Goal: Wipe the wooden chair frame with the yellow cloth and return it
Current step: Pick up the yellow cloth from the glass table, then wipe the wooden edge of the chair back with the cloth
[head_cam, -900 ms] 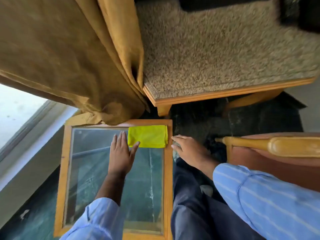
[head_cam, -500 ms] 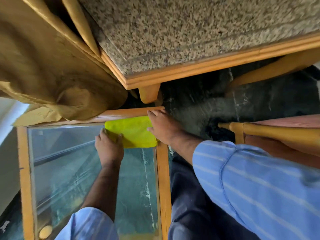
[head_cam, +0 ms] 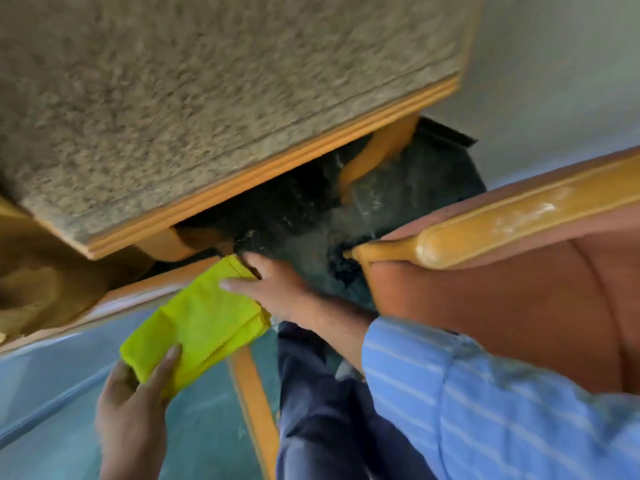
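A folded yellow cloth [head_cam: 199, 320] lies over the far right corner of a small glass-topped table with a wooden rim [head_cam: 254, 407]. My left hand [head_cam: 133, 403] grips the cloth's near left end, thumb on top. My right hand [head_cam: 273, 289] holds its far right end at the table corner. The wooden chair frame shows as a pale armrest [head_cam: 512, 220] at the right, above a reddish-brown seat [head_cam: 502, 313]. Both arms wear blue striped sleeves.
A speckled beige upholstered seat with a wooden edge [head_cam: 277, 164] and legs fills the top. A tan curtain [head_cam: 41, 289] bunches at the left. Dark floor [head_cam: 311, 223] lies between the furniture. My dark trouser leg [head_cam: 329, 410] is beside the table.
My right hand reached over to the cloth's far end and my left hand closed on its near end. The view has swung and tilted, so the cloth sits lower and slanted.
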